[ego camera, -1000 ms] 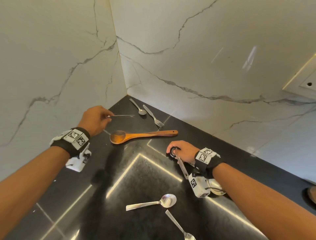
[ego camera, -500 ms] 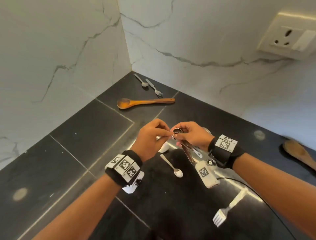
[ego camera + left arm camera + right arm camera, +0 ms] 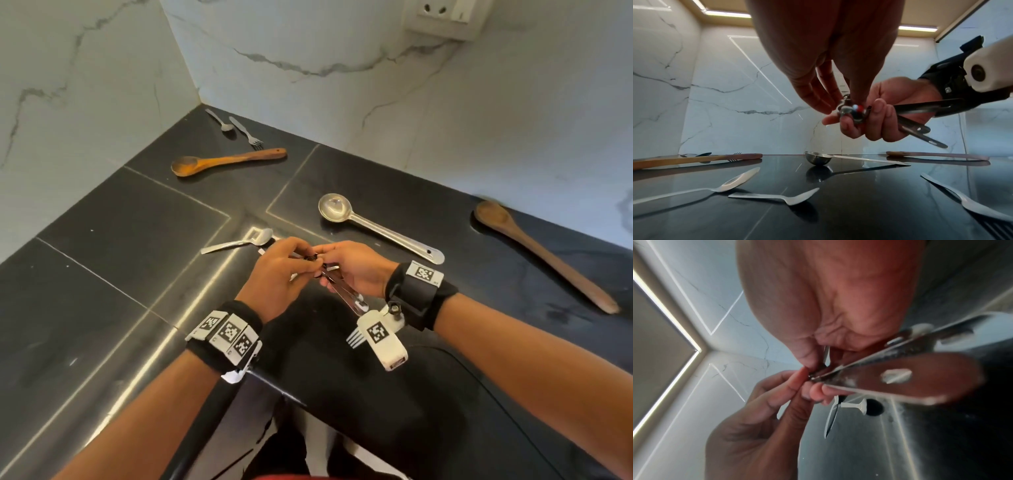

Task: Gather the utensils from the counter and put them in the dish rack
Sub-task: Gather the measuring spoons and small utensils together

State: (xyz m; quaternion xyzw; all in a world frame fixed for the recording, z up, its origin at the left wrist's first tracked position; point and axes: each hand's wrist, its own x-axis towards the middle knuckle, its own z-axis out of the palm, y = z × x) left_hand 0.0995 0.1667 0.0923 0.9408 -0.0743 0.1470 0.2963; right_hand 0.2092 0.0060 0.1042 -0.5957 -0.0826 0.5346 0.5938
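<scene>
Black stone counter (image 3: 113,260) fills the corner below white marbled walls (image 3: 342,68), with a socket plate (image 3: 442,15) high on the right wall. Largest of the loose utensils is a dark wooden spoon (image 3: 544,255) at the far right, then a steel ladle (image 3: 376,228) lying between it and the hands, bowl toward the corner. An orange wooden spoon (image 3: 226,161) lies nearer the corner, with a small spoon (image 3: 221,121) and a small fork (image 3: 246,133) side by side just behind it. A steel tablespoon (image 3: 239,241) rests just left of the hands, and a white fork (image 3: 354,337) shows its tines under the right wrist camera.

Both hands meet above the counter. The right hand (image 3: 356,270) has its fingers curled round a bunch of flat metal measuring spoons (image 3: 918,113), handles fanning back toward the wrist. The left hand (image 3: 281,274) pinches at the head end of that bunch (image 3: 851,110) with thumb and fingertips. No dish rack is in view
</scene>
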